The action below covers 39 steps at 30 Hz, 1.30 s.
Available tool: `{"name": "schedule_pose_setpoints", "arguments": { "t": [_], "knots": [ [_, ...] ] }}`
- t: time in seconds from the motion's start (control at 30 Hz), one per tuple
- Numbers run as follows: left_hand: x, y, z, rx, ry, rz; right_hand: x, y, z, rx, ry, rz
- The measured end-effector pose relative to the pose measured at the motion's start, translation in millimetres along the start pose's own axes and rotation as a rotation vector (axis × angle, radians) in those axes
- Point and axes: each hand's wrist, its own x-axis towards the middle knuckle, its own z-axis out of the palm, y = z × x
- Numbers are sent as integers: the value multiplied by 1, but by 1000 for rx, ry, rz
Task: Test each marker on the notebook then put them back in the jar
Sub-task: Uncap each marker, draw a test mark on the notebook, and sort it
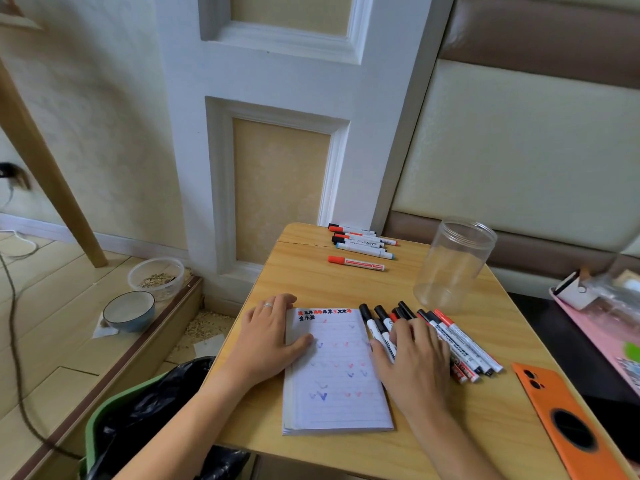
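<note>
right now the right hand (414, 355) lies over the near bunch of markers (460, 344) just right of the notebook (336, 379), its fingers spread and slightly bent on the barrels; whether its grip has closed on any one marker i cannot tell. the left hand (270, 336) presses flat and open on the notebook's left edge, pinning it to the worktop (346, 282).

the likeliest slip, as i judge it, is rolling: the round barrels lie loose side by side, so a careless rake could push some toward the orange phone (568, 420) or off the worktop's edge. mixing this bunch with the second group of markers (360, 244), well beyond the notebook, would blur which have been tested.

the markers are white-barrelled with black or red caps, all capped. the clear jar (453, 265) stands empty and lidless, beyond the notebook to the right. the page carries faint ticks and dark scribbles along its top.
</note>
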Motion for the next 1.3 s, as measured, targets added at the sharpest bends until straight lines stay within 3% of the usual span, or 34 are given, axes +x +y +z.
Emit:
{"name": "schedule_pose_setpoints", "arguments": {
  "t": [0.53,0.7,1.3],
  "knots": [
    [-1,1,0,-25,54,-3,-3,3,2,-89,1,116],
    [-1,2,-1,-36,58,-1,-1,4,5,-89,-5,55],
    [3,1,-1,147,-87,1,1,6,7,-54,-68,42]
  ]
}}
